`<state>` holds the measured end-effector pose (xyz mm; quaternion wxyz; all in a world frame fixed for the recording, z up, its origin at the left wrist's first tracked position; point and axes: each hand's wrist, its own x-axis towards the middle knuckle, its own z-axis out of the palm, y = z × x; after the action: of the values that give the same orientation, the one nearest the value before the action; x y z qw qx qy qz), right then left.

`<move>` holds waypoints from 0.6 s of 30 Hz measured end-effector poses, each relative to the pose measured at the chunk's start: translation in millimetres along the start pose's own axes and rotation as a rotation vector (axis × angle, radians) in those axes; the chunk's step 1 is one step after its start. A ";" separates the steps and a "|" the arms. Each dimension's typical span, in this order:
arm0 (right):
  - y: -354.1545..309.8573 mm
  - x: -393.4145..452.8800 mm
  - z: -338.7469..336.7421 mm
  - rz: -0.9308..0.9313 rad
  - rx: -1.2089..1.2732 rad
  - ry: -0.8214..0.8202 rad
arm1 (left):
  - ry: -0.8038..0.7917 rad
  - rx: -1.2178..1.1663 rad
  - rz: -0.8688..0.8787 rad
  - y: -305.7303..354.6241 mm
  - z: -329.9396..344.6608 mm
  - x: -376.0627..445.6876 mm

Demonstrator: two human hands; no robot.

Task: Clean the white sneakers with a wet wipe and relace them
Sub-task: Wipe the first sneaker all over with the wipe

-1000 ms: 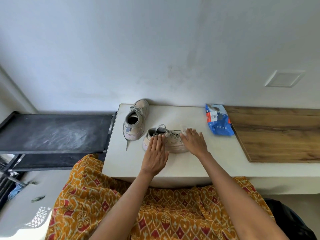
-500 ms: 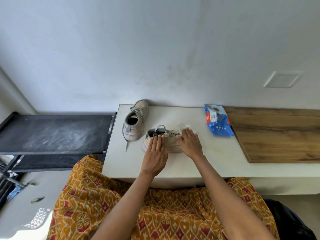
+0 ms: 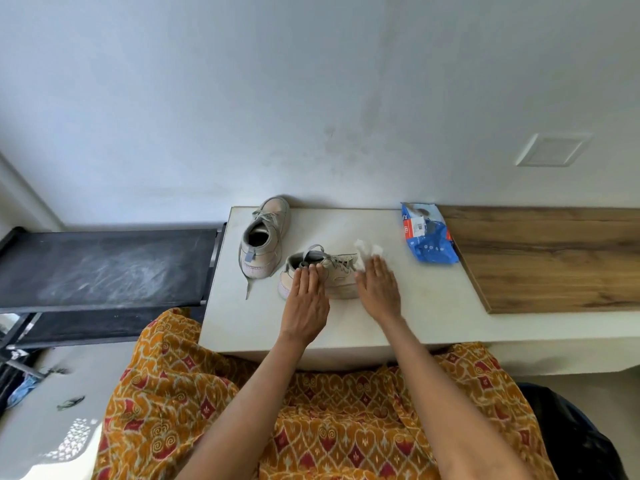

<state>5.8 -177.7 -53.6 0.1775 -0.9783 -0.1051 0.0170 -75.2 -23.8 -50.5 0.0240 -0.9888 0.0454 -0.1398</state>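
Near sneaker (image 3: 322, 277): on white tabletop (image 3: 398, 317), laces in. Left hand (image 3: 306, 301): fingers straight, pressing its heel side steady. Right hand (image 3: 379, 289): flat over wet wipe (image 3: 367, 250) at the toe; grip unclear. Second sneaker (image 3: 265, 237): behind, untouched. Advice: brace firmly, wipe short strokes along the sole edge, refold wipe when soiled.

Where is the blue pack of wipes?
The blue pack lies on the white table, at its back right by the wall, next to the wooden board and right of the wipe.

Head-worn view, forward-down over the hands (image 3: 341, 292)
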 end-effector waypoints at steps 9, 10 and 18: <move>10.1 -26.1 3.3 0.008 0.092 0.031 | 0.025 -0.022 -0.009 -2.2 7.1 -4.1; 13.0 -14.1 -2.4 0.042 0.118 0.024 | 0.030 -0.026 -0.005 -2.7 7.2 -5.0; 10.6 15.8 -2.7 0.141 0.362 0.077 | 0.009 -0.094 -0.036 2.2 5.6 -3.4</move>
<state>23.6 -185.0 -54.7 0.3528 -0.9353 -0.0248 0.0104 -77.1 -25.5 -57.0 -0.0251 -0.9889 0.0343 -0.1423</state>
